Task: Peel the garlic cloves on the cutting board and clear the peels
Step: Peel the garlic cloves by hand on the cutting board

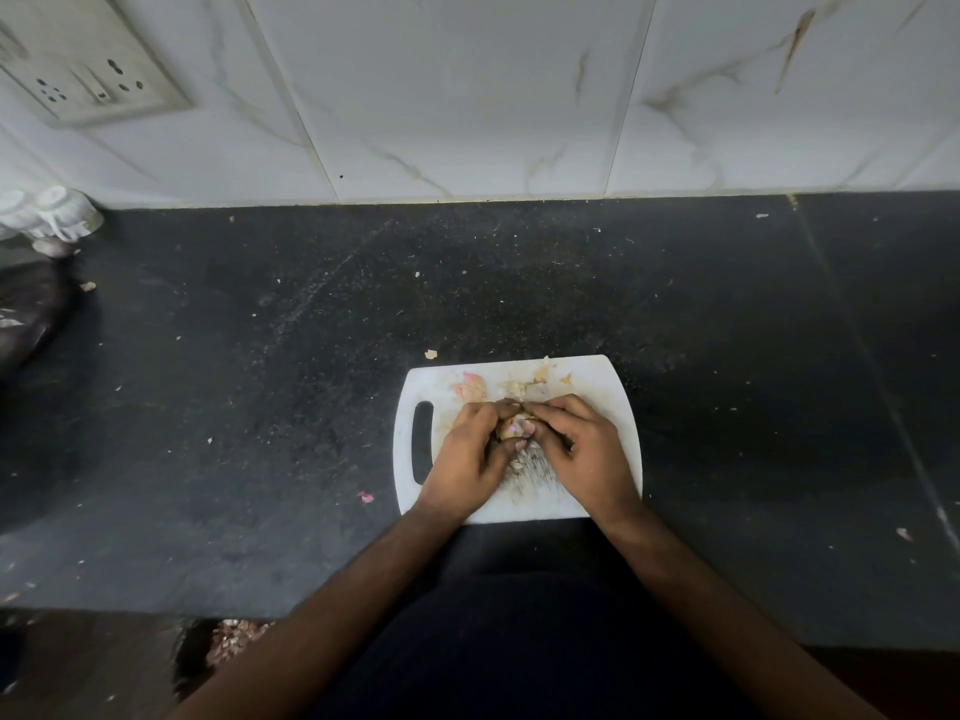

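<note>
Garlic peeling is partly done, I think, and there is more to do. Far on the left of my dark table (260,407) a black bag (26,314) sits by the edge, with some white cups (49,213) behind it near the wall. Little bits of peel (430,354) lie here and there on the table, and one pink scrap (365,496) is just beside the white cutting board (618,407). On the far side of the board there is a small pile of loose peels (511,387), so some skin is already off. Those peels are not cleared away yet, and the bits on the table need picking up too. My left hand (467,449) is curled, and its fingers hold the garlic clove (514,426) over the middle of the board. My right hand (576,444) is curled too, and its fingertips pinch the same clove from the other side, right by my left fingers. The clove still shows some pinkish skin, so I think I am pulling the skin off it now. A few small pieces lie on the board under my hands, but I cannot tell if they are cloves or peels.
</note>
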